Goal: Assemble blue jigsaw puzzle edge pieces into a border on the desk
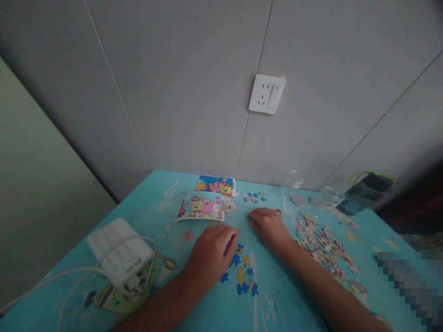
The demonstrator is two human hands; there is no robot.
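My left hand (215, 245) rests over the table with its fingers curled closed, just left of a small cluster of blue and yellow jigsaw pieces (246, 275). What its fingertips hold, if anything, is hidden. Further right, my right hand (269, 225) has its fingers bent and pressed together near the tabletop; I cannot make out anything in them. Beyond it lies a small group of loose jigsaw pieces (255, 197). A big pile of mixed jigsaw pieces (325, 244) spreads to the right of my right forearm. A cartoon picture card (201, 207) lies beyond my left hand.
A second picture card (224, 186) lies by the wall. On the left sits a white power strip (119, 251) with a looping white cable (74, 271). Clear plastic containers (332, 196) and a dark bottle (365, 193) are at the right back. A wall socket (267, 94) is above.
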